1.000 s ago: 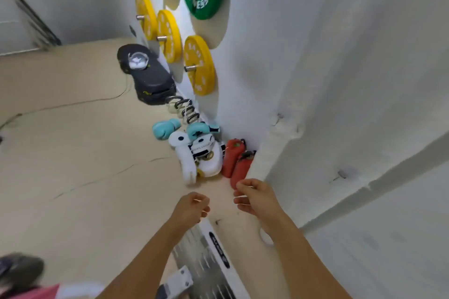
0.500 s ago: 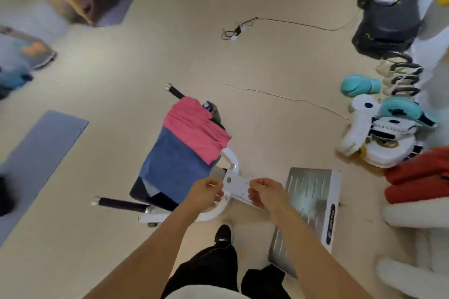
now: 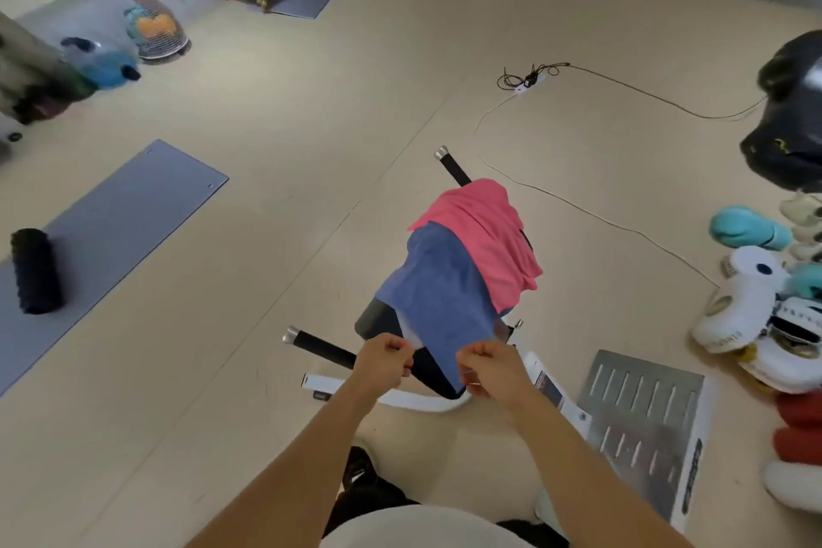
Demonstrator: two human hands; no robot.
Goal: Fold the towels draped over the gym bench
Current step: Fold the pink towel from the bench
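A pink towel (image 3: 487, 231) lies draped over the far part of a black-padded gym bench (image 3: 378, 318) with a white frame. A blue towel (image 3: 438, 294) hangs over the near part, partly under the pink one. My left hand (image 3: 384, 358) and my right hand (image 3: 489, 369) are held close together, fingers curled into loose fists, just in front of the blue towel's near edge. I cannot tell whether either hand touches the cloth. Most of the bench pad is hidden under the towels.
A grey metal step plate (image 3: 645, 418) lies on the floor to the right. Boxing gloves and pads (image 3: 756, 307) are piled at the right edge. A grey mat (image 3: 115, 231) with a black roller (image 3: 35, 271) lies left. A cable (image 3: 578, 200) crosses the floor behind the bench.
The view swung from the wall with weight plates down to the bench and towels. My hands stayed curled and close together, and now sit at the blue towel's near edge.
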